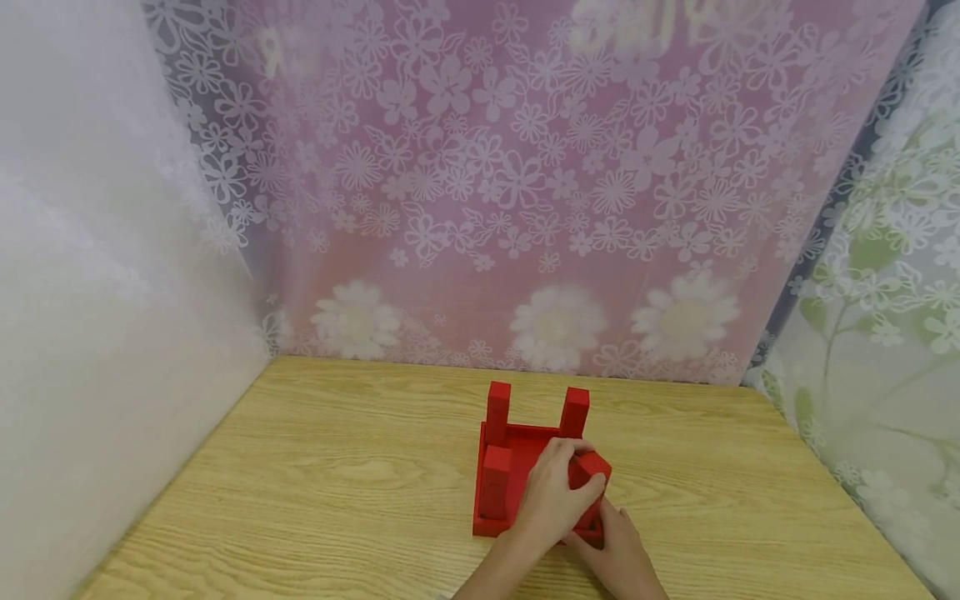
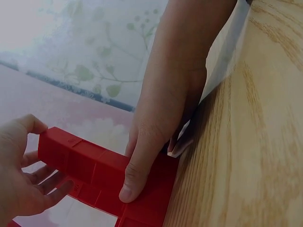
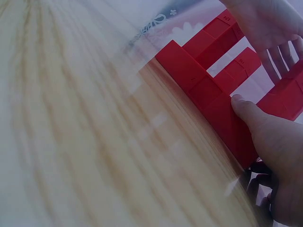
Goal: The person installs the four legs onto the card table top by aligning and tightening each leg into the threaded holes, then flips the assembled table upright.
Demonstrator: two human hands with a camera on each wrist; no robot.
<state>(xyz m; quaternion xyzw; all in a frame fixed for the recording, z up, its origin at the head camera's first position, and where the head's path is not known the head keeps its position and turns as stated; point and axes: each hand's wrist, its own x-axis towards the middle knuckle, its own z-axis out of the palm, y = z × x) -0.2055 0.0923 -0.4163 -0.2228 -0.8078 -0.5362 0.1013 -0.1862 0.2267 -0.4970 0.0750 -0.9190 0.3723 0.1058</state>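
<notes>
A shallow red tray-like base [image 1: 491,527] lies on the table, with an upright square post at each corner. My left hand [image 1: 551,497] reaches across the base and grips the front right post [image 1: 597,464] near its top, thumb on the near side. In the left wrist view, one digit of the left hand [image 2: 16,165] touches the post's end while other fingers curl loosely beside it. My right hand [image 1: 624,550] holds the base's front right corner, its thumb pressed on the red wall [image 3: 213,109] in the right wrist view. Its other fingers are partly hidden below.
The other posts are the front left one [image 1: 495,483], the back left one [image 1: 498,412] and the back right one [image 1: 574,412]. A wood-grain tabletop [image 1: 337,467] spreads around them. Floral sheets [image 1: 450,208] hang behind and at both sides.
</notes>
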